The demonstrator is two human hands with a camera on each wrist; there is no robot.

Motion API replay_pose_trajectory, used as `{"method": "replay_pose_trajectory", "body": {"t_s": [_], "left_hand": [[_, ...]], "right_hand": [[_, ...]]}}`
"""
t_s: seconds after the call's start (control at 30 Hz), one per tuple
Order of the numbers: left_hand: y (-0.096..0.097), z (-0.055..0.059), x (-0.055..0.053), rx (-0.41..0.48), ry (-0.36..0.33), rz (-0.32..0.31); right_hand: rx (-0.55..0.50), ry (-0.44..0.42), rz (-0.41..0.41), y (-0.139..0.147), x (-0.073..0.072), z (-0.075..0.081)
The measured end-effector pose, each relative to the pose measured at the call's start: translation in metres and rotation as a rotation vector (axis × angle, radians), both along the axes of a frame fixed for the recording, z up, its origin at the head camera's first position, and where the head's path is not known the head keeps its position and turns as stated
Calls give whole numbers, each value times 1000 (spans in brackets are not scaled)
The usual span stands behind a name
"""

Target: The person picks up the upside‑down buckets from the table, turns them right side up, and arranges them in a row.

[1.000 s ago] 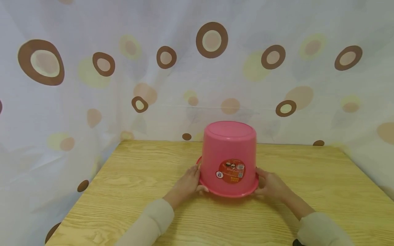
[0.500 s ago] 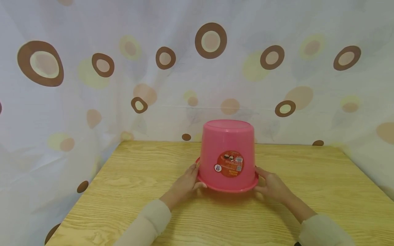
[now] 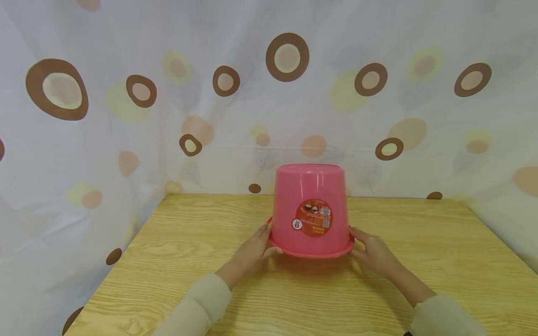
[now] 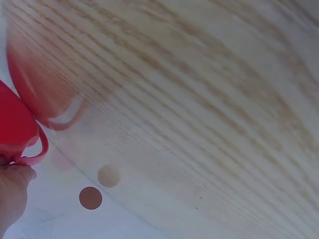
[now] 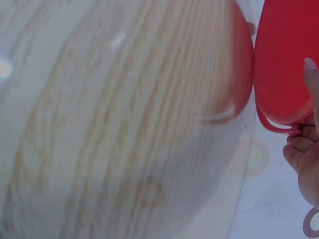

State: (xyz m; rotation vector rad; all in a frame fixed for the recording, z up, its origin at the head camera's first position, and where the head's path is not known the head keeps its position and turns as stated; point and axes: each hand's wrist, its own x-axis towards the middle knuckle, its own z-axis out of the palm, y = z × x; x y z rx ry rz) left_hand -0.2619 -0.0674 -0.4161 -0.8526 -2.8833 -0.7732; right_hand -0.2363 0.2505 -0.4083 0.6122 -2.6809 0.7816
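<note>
An upside-down pink plastic bucket [image 3: 310,186] with a round red sticker [image 3: 314,218] on its side is between my two hands in the head view. Its base faces up and its open mouth faces the table, with the near rim raised off the wood. At the left side of the rim, my left hand [image 3: 250,252] grips the edge, thumb toward me. My right hand [image 3: 378,254] grips the opposite side of the rim. In the right wrist view, fingers [image 5: 301,144] curl by a thin red handle loop [image 5: 273,128], and the thumb lies against the bucket.
A glossy wood-grain table [image 3: 189,242] lies under the bucket and reflects it in both wrist views. Behind and to the sides hangs a white curtain [image 3: 235,116] printed with brown rings and pale spots. Cream sleeves [image 3: 201,303] cover both forearms.
The bucket's near rim has risen and the bucket has tipped away from me, so its base shows less. Both hands have kept their hold on the rim.
</note>
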Motion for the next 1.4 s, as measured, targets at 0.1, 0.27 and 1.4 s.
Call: {"method": "replay_pose_trajectory", "body": {"t_s": [0.1,0.27,1.4], "left_hand": [[0,4,1,21,-1,-3],[0,8,1,71,9,-15],[6,12,-2,234,68,117]], "right_hand": [[2,23,-4,0,0,2],[-6,66,-2,-1,0,5],[-142,108,-47,-17,-1,12]]}}
